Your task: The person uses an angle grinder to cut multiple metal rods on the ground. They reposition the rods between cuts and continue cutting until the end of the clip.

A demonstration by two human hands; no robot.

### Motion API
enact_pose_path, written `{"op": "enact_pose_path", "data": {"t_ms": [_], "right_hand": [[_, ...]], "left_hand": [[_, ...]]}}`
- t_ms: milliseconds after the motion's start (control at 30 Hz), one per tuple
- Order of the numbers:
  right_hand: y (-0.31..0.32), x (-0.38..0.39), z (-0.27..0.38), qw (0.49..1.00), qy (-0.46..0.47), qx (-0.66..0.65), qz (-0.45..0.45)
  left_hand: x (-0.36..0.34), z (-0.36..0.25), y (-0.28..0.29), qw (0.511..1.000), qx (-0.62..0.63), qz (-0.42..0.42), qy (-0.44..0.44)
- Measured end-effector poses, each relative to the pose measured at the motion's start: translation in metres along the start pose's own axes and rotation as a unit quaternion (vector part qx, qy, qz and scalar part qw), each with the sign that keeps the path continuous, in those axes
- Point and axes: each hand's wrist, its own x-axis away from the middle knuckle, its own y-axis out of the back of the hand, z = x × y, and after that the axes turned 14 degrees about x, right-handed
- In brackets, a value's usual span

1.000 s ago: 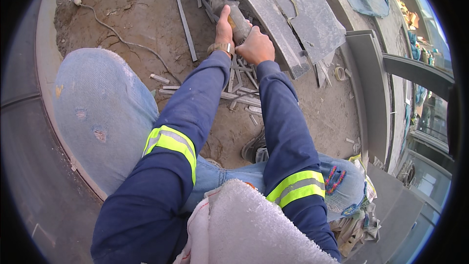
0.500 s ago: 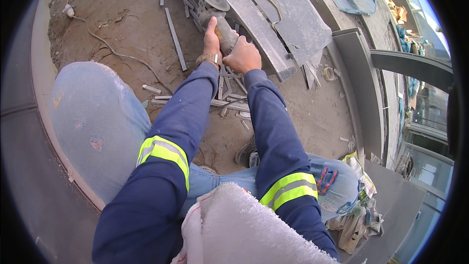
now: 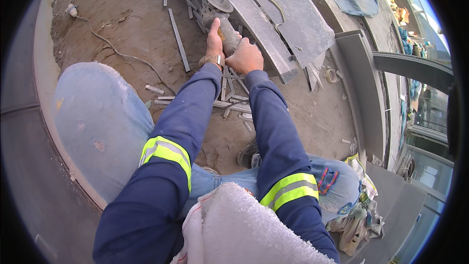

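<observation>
Both my hands grip a dusty angle grinder (image 3: pixel 227 33) with its round disc at the far end. My left hand (image 3: pixel 214 42) wraps the body from the left, thumb along the top, a watch (image 3: pixel 211 60) on that wrist. Around the rear of the body my right hand (image 3: pixel 246 57) is closed; its fingertips are partly hidden. The disc lies against or just beside the near left edge of a long grey stone slab (image 3: pixel 254 34); I cannot tell whether they touch. Whether the disc is spinning is unclear.
Several narrow stone offcuts (image 3: pixel 179 40) lie on the dirt beyond and below my hands. A cable with a pale connector (image 3: pixel 72 10) runs across the ground at left. A tape roll (image 3: pixel 331 75) and an upright grey panel (image 3: pixel 358 78) are at right; crumpled sacks (image 3: pixel 360 230) lie by my right knee.
The whole scene has shifted slightly right and down in the picture. Both hands keep the same hold on the angle grinder, and its disc stays by the slab's edge.
</observation>
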Motion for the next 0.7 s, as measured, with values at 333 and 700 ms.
{"op": "enact_pose_path", "data": {"t_ms": [333,700], "right_hand": [[0.001,-0.006,0.004,1.000,-0.005,-0.008,-0.006],[0.000,-0.014,0.007,1.000,0.004,-0.006,-0.015]], "left_hand": [[-0.004,-0.005,0.002,1.000,-0.007,0.019,0.003],[-0.003,-0.004,-0.003,1.000,-0.013,0.008,-0.016]]}}
